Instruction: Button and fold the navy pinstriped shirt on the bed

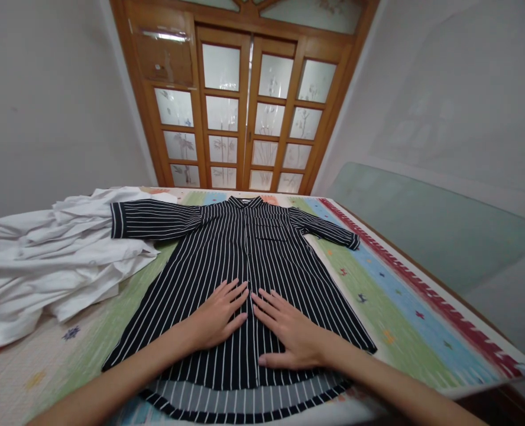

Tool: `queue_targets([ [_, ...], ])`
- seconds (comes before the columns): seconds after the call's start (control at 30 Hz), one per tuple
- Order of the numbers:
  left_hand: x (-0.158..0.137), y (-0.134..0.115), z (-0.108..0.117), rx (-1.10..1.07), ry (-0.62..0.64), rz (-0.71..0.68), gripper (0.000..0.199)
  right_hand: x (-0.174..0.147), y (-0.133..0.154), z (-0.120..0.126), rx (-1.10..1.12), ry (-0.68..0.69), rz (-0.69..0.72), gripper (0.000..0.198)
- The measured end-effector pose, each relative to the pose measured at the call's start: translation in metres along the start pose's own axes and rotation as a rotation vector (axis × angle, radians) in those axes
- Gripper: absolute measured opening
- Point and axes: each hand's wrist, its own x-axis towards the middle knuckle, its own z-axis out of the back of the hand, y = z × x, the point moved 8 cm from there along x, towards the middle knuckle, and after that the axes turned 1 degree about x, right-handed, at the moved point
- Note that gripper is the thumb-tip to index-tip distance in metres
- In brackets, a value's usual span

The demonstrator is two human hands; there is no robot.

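The black shirt (213, 254) with white stripes lies front up before you on the table (404, 331), sleeves spread, collar (245, 202) at the far end, its curved back hem (245, 416) showing a greyish inside. Your left hand (222, 313) and right hand (291, 338) rest flat on it, fingers spread, covering part of the lower front. The buttons are too small to make out; the crumpled white cloth (67, 254) runs out of view.

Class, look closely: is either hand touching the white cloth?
No, the left hand and right hand both rest on the striped shirt.
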Motion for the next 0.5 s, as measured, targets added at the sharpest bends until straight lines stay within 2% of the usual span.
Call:
queue_targets([
  [0.17,0.005,-0.002,0.015,-0.059,-0.036,0.03,0.036,0.003,0.023,0.008,-0.012,-0.101,-0.053,0.059],
  [0.37,0.021,0.008,0.024,-0.059,-0.083,0.139,0.03,0.021,0.014,0.002,-0.018,-0.115,-0.173,0.013],
  [0.5,0.031,0.014,0.019,-0.052,-0.097,0.168,0.031,0.028,0.018,-0.001,-0.03,-0.036,-0.132,0.02],
])
